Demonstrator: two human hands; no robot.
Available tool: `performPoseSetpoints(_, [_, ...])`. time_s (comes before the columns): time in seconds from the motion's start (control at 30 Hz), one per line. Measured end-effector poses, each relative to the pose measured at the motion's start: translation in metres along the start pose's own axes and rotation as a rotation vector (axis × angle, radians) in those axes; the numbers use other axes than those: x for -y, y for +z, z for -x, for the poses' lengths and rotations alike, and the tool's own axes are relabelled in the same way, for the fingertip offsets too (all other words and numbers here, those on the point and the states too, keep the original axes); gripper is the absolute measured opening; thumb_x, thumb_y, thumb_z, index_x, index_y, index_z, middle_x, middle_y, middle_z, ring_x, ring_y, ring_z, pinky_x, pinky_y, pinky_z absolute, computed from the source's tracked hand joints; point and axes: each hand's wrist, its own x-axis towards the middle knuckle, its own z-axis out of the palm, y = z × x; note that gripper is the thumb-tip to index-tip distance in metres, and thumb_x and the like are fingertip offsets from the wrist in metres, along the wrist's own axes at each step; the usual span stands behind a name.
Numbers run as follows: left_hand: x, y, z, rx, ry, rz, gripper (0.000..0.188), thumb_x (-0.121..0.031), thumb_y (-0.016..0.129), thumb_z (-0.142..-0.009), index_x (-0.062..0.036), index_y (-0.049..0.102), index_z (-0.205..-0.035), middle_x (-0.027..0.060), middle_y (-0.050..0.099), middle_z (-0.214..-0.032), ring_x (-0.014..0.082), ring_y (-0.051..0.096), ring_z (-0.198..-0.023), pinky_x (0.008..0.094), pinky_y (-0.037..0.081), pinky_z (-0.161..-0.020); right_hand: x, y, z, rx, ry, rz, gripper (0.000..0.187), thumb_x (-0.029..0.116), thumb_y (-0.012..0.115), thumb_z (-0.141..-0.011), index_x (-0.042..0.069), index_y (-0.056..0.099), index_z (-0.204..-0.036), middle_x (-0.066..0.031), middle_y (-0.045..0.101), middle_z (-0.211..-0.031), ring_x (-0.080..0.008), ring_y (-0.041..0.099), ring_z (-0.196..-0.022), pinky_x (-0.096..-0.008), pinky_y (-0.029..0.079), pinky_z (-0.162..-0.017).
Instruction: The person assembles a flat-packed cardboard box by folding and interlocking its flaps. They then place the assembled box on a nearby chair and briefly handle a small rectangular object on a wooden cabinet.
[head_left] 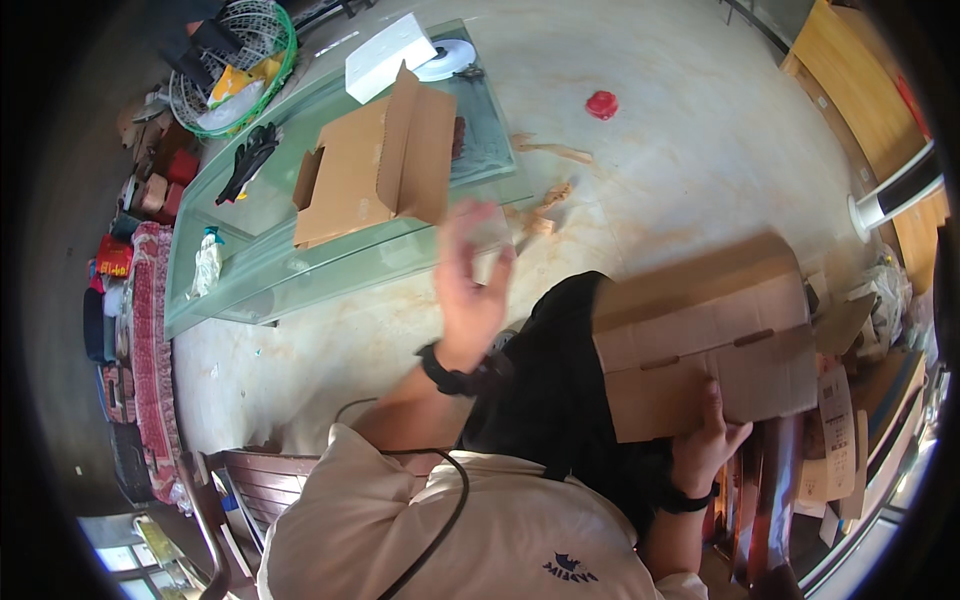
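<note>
My left hand is raised in mid-air, a little blurred. Its fingers are apart and hold nothing. Just beyond it an open brown cardboard box lies on a glass-topped table, one flap standing up. On my right, my right hand grips the near edge of a folded piece of cardboard, its thumb on the face towards me and the other fingers partly hidden. That cardboard has slots along a crease and rests over my right leg.
On the table are a white box, a white disc-shaped thing, black gloves and a white packet. Wire baskets stand far left. A red item lies on the floor. More cardboard leans at right.
</note>
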Motion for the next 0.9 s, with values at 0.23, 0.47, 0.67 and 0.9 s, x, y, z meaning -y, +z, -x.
performPoseSetpoints(0.23, [0.029,-0.114,-0.073,-0.102,0.54,-0.806,0.058,-0.002,0.071,-0.085,-0.0007,0.051,-0.139,0.0167,0.062,-0.131,0.0381,0.056,-0.123,0.0463,0.045,-0.104,0.003,-0.015,0.0,-0.024,0.093,-0.073,0.04,0.019,0.076,-0.091,-0.007,0.063,-0.118,-0.0142,0.064,-0.116,-0.0236,0.06,-0.107,-0.0371,0.047,-0.096])
performPoseSetpoints(0.47, [0.036,-0.136,-0.083,0.267,0.539,-1.083,0.06,-0.002,0.07,-0.085,-0.0063,0.052,-0.143,0.0109,0.06,-0.139,0.0333,0.059,-0.125,0.0431,0.048,-0.103,0.003,-0.007,0.005,0.019,0.214,-0.231,0.04,0.012,0.077,-0.089,-0.005,0.06,-0.121,-0.0117,0.064,-0.116,-0.0205,0.061,-0.104,-0.0346,0.048,-0.094])
performPoseSetpoints(0.67, [0.051,-0.141,-0.103,0.021,0.682,-1.238,0.055,0.004,0.065,-0.085,-0.0134,0.06,-0.136,0.0066,0.074,-0.114,0.0289,0.071,-0.105,0.0397,0.056,-0.09,0.006,-0.01,0.004,0.042,0.154,-0.134,0.039,0.009,0.077,-0.088,-0.004,0.06,-0.12,-0.0111,0.064,-0.115,-0.0197,0.061,-0.104,-0.0343,0.048,-0.095])
performPoseSetpoints(0.9, [-0.057,-0.138,-0.105,-0.614,0.696,-0.587,0.073,0.01,0.063,-0.093,-0.0055,0.03,-0.156,0.0164,0.058,-0.132,0.0252,0.062,-0.11,0.0378,0.055,-0.093,0.006,-0.03,0.013,0.104,0.127,-0.048,0.03,0.007,0.081,-0.084,-0.001,0.066,-0.108,-0.008,0.067,-0.106,-0.0177,0.062,-0.096,-0.0318,0.047,-0.091])
